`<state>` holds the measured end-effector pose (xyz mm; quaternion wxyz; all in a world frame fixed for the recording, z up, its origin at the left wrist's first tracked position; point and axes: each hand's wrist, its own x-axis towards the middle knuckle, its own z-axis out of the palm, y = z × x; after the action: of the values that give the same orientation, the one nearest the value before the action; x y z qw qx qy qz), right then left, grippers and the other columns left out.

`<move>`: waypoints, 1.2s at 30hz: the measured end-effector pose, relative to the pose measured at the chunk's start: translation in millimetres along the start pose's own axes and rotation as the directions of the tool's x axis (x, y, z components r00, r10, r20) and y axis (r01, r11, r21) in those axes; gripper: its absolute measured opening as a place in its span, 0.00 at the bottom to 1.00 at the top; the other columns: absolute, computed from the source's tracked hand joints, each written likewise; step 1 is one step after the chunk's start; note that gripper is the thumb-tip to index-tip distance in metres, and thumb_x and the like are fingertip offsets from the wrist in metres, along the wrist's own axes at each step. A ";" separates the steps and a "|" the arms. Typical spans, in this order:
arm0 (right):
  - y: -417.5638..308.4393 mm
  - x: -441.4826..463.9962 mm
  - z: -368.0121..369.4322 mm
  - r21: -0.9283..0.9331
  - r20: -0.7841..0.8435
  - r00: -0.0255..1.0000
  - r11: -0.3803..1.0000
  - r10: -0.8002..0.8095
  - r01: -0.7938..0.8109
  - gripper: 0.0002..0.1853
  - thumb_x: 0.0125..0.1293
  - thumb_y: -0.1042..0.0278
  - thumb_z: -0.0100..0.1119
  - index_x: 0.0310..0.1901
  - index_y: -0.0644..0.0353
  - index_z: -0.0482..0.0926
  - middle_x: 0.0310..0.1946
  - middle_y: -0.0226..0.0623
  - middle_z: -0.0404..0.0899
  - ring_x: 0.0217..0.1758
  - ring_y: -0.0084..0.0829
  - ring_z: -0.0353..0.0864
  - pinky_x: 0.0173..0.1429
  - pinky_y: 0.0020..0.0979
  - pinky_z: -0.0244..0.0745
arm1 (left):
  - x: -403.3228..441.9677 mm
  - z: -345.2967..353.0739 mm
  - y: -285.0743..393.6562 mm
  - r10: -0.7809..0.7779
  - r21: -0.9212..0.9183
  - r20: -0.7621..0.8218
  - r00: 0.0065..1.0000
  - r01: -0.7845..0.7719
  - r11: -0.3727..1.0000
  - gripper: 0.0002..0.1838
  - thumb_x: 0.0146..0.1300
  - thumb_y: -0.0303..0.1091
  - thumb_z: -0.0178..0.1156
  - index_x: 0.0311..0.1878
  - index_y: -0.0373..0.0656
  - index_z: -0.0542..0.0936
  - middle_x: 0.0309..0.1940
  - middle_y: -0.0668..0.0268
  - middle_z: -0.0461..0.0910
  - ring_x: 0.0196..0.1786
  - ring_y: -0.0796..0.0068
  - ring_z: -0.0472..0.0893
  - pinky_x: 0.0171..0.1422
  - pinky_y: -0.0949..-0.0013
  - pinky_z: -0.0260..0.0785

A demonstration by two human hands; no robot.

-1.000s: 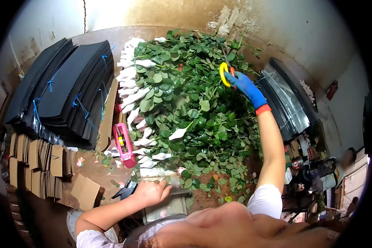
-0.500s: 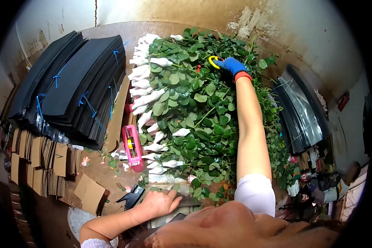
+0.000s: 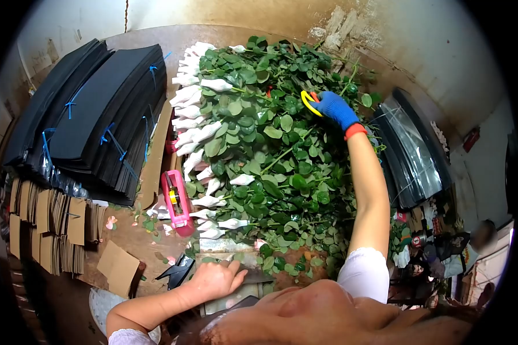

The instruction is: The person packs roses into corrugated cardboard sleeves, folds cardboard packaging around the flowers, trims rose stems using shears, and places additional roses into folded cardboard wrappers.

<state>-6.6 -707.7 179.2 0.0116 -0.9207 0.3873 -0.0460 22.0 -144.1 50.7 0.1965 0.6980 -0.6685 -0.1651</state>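
Note:
Many rose stems lie in a leafy heap [image 3: 293,167] on the table, their heads in white netting sleeves [image 3: 207,132] toward the left. My right hand [image 3: 334,109], in a blue knitted glove with a red cuff, reaches over the far right of the heap. It is closed on a tool with yellow loop handles [image 3: 309,104], which look like scissors; its blades cannot be made out. My left hand [image 3: 216,280] is bare, resting at the near table edge with loosely curled, separated fingers and nothing visible in them. A black angular object [image 3: 178,271] lies just left of it.
A pink tape dispenser [image 3: 177,204] stands left of the flowers. Stacks of black sheets [image 3: 103,109] tied with blue string and bundles of cardboard pieces [image 3: 52,224] fill the left. Plastic-wrapped dark sheets [image 3: 414,149] lean at the right. A loose cardboard piece [image 3: 118,268] lies near the front.
My right hand has moved right and slightly nearer with the yellow-handled scissors, leaving the leaves at its former spot. My left hand stays in place; the view has shifted slightly.

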 end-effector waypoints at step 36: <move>-36.4 -168.7 11.2 -0.390 -0.392 0.917 0.916 -0.070 -0.097 0.30 0.52 0.53 0.71 0.57 0.52 0.76 0.40 0.42 0.83 0.42 0.45 0.85 0.43 0.48 0.79 | 0.8 4.9 -1.0 0.012 0.024 -0.076 0.997 -0.010 1.000 0.19 0.70 0.49 0.58 0.35 0.41 0.78 0.20 0.53 0.81 0.20 0.48 0.82 0.23 0.49 0.77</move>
<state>-97.1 -561.9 157.4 -0.2563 -0.8718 0.3891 -0.1514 20.5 -145.2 46.0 0.2144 0.7024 -0.6663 -0.1294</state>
